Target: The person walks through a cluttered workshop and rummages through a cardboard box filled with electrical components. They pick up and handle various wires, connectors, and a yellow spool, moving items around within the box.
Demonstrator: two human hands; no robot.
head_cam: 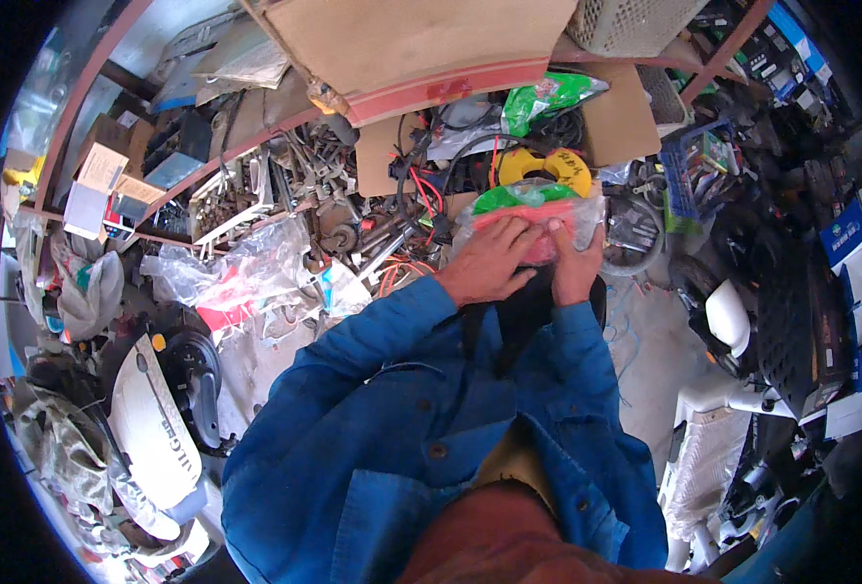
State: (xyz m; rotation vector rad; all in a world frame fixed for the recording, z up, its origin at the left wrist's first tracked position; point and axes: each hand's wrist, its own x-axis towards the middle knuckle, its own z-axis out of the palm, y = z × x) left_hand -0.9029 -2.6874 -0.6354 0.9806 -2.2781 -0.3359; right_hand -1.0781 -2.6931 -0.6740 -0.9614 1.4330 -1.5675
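Observation:
My left hand (493,261) lies over the left part of a clear plastic bag (588,219) with red and green on it or inside it. At the bag's right side my right hand (577,266) grips it, the thumb on top pressing the red part (540,252). The fingers of both hands hide much of the bag, and its contents cannot be made out. Just beyond it sits a yellow ring-shaped piece (544,169) with dark handwriting. That piece rests among black and red cables (431,186) in an open cardboard box (621,120).
A large cardboard carton (431,44) stands on the shelf ahead. Loose metal tools and parts (321,175) crowd the left, above crumpled plastic film (248,255). A tyre (635,233) and blue basket (683,175) stand right. White vehicle panels (150,431) flank me at the left.

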